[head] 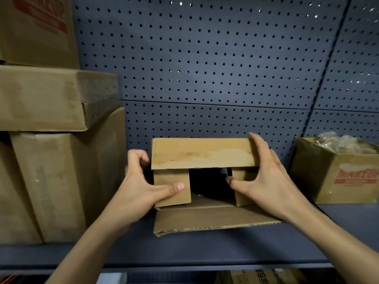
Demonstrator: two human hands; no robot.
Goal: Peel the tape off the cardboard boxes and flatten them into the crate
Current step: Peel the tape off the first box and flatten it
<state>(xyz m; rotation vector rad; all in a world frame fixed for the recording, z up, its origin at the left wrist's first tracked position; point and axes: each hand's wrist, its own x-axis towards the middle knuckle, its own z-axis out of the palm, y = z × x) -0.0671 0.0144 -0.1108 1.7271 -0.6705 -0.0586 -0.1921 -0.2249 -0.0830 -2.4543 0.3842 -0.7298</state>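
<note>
A small brown cardboard box [202, 153] lies on its side on the grey shelf [205, 249], its open end facing me with all flaps loose. My left hand [141, 187] grips the box's left side, thumb laid across the left side flap. My right hand [264, 179] holds the right side, fingers on the top flap's corner and thumb on the right side flap. The bottom flap [207, 219] lies flat on the shelf toward me. The box's inside is dark. No tape shows on it, and no crate is in view.
Large stacked cardboard boxes [51, 124] fill the shelf's left side. An open printed box [336, 171] holding plastic-wrapped goods stands at the right. A grey pegboard wall [205, 68] backs the shelf. More cardboard shows on the shelf below [262, 277].
</note>
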